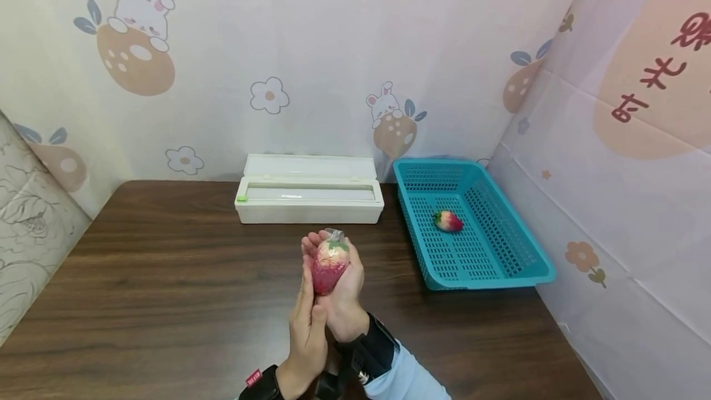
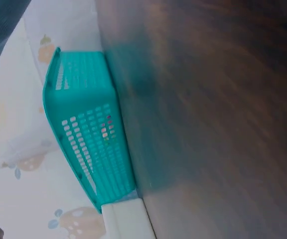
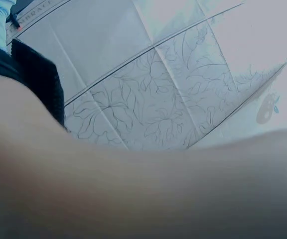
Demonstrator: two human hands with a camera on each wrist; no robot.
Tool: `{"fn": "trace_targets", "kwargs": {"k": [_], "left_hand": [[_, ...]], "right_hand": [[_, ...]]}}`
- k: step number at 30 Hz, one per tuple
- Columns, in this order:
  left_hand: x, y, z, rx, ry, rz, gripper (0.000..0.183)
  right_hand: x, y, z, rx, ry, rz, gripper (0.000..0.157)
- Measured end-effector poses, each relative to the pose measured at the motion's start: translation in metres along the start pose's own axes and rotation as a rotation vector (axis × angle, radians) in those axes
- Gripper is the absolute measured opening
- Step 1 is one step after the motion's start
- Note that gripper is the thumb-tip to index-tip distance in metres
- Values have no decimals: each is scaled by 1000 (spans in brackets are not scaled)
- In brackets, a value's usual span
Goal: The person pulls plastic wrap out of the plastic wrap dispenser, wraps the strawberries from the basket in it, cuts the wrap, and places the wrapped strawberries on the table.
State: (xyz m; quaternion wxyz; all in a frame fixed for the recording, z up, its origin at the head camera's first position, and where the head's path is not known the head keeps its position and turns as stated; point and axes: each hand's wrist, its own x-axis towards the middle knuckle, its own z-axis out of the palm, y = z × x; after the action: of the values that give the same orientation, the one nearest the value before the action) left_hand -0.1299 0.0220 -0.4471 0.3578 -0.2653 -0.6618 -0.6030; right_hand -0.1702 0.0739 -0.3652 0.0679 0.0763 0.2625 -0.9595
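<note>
In the head view a large red strawberry point(image 1: 329, 267), pale toward its green top, is wrapped in clear film bunched above the leaves. My right hand point(image 1: 343, 304) cups it palm up, thumb along its right side and fingertips showing past its upper left. Straight fingers of my left hand point(image 1: 307, 332) lie against its lower left side. Beyond both hands is a white cling film dispenser point(image 1: 311, 212) with its lid raised. The right wrist view is mostly filled by blurred skin, and neither wrist view shows the strawberry in the hands.
A teal basket point(image 1: 474, 284) stands at the back right of the brown wooden table point(image 1: 139, 301), with a smaller red and pale strawberry point(image 1: 448, 221) inside. Printed cloth walls point(image 1: 233, 29) rise behind the table and on its right.
</note>
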Motion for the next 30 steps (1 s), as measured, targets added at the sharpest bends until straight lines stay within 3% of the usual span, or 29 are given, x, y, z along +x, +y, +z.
{"fn": "trace_targets", "kwargs": {"k": [6, 10, 12, 15, 17, 19, 24, 30], "left_hand": [[-2, 1, -3, -20, -112, -41, 58], [1, -1, -13, -85, -92, -102, 54], [6, -1, -18, -120, -39, -196, 48], [22, 0, -23, -205, 15, -458, 42], [34, 1, -25, -284, 15, -629, 44], [42, 2, -24, -359, -15, -731, 48], [45, 5, -18, -469, -100, -792, 54], [42, 6, -15, -550, -65, -889, 56]], "right_hand": [[4, -6, -7, -57, -44, 8, 42], [7, -11, -17, -125, -116, 68, 40], [8, -12, -20, -147, -145, 88, 39], [8, -11, -23, -170, -148, 98, 40], [9, -8, -23, -209, -136, 89, 44], [10, -5, -23, -257, -102, 78, 47], [15, 7, -30, -338, 0, 9, 46], [19, 10, -40, -484, 80, -118, 48]]}}
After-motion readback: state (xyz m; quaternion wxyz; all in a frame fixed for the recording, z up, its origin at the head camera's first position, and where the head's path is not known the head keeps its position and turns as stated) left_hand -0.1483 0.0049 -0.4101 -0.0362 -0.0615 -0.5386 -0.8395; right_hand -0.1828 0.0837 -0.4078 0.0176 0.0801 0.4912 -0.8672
